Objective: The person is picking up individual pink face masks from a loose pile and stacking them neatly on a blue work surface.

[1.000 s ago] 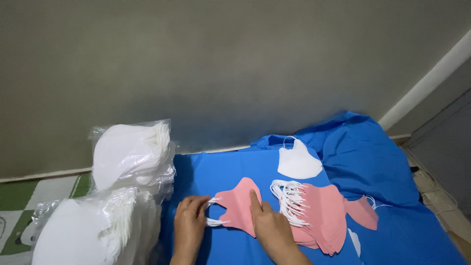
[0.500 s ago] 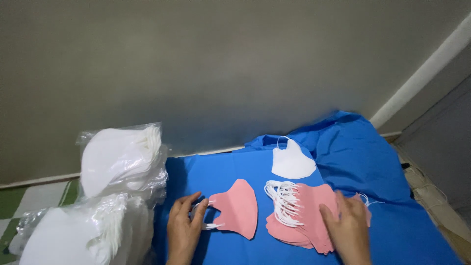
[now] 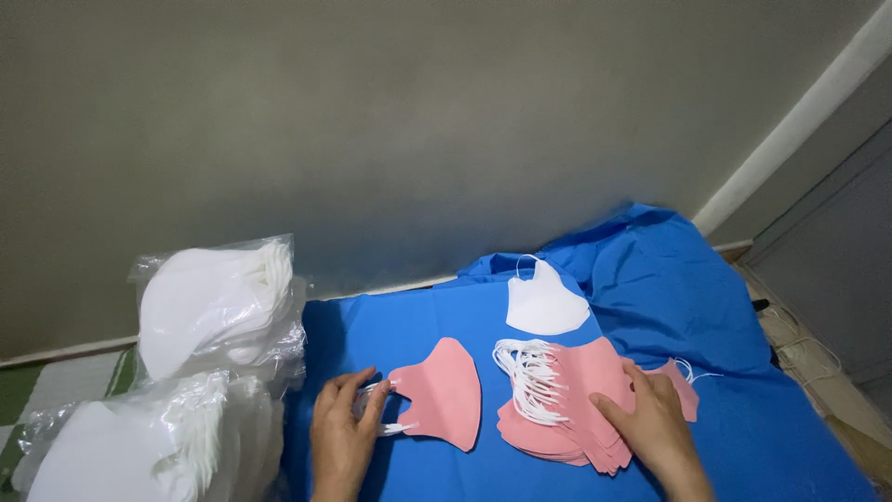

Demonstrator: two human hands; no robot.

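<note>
Handling one pink face mask [image 3: 441, 390] on the blue cloth [image 3: 650, 279], just left of the pink mask stack [image 3: 576, 400].
Left hand [image 3: 342, 432] fingers pinch its white ear loops; right hand [image 3: 650, 423] lies on the stack, fingers spread. The mask looks light, soft and floppy, so the loops or an edge seem the best hold.

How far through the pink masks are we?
Done: one pink mask lies apart on the blue cloth. In hand: left hand pinches its ear loops; right hand rests on the pink stack. Left: that thick stack, barely started.
</note>
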